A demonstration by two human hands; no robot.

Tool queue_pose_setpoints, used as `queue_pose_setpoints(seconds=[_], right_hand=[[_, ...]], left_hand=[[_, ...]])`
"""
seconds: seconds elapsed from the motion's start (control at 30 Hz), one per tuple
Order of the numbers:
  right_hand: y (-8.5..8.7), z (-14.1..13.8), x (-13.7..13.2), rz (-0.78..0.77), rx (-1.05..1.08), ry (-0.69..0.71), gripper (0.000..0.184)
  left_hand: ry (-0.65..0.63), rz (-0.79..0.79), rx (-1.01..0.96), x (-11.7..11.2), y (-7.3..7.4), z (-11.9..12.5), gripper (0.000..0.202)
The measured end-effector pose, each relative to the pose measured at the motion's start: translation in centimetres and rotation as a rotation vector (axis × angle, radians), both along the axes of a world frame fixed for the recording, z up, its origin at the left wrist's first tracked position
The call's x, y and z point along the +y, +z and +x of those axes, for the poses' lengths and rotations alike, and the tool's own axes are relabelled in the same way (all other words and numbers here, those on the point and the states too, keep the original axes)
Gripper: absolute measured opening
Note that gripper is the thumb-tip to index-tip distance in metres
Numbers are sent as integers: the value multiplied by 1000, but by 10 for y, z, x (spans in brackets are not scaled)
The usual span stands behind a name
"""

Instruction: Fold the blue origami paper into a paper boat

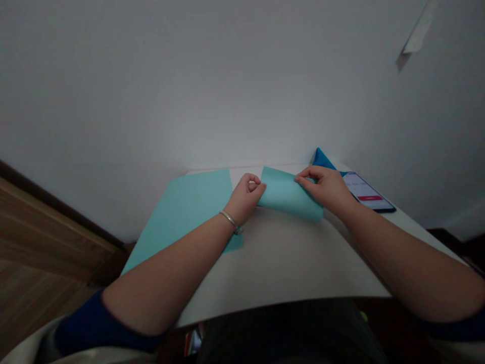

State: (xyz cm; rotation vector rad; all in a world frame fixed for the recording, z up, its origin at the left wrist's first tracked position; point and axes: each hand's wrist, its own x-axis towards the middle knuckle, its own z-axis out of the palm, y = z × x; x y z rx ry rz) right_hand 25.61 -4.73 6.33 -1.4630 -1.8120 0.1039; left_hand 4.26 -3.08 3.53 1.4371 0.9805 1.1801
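A small light teal sheet of paper is held between my two hands, raised a little above the white table. My left hand pinches its left edge between thumb and fingers. At the upper right edge, the thumb and fingertips of my right hand grip the same sheet. The paper looks slightly curved; whether it is folded I cannot tell. A larger teal sheet lies flat on the table to the left, partly under my left forearm.
The white table stands against a pale wall. A phone with a lit screen lies right of my right hand, near a blue pointed object. A wooden panel is at the left. White paper hangs on the wall, upper right.
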Motion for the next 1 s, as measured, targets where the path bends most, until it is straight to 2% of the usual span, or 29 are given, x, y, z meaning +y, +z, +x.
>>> queue_pose_setpoints(seconds=[0.17,0.33,0.47,0.6,0.83,1.0], right_hand=[[-1,4,2,25,39,-34,22],[-1,8,5,62,69,-65,20],[-1,10,8,79,79,-66,19],[-3,11,8,67,75,-70,20],[-8,14,11,-17,140,-80,21],[-8,12,11,-224,237,-1,23]], left_hand=[[21,-50,-32,0,1,-1,28],[-15,6,224,6,-2,-6,35],[53,71,395,10,-5,-10,38],[99,128,483,12,-2,-13,37],[97,86,492,10,5,-14,36],[30,8,327,9,0,-12,22]])
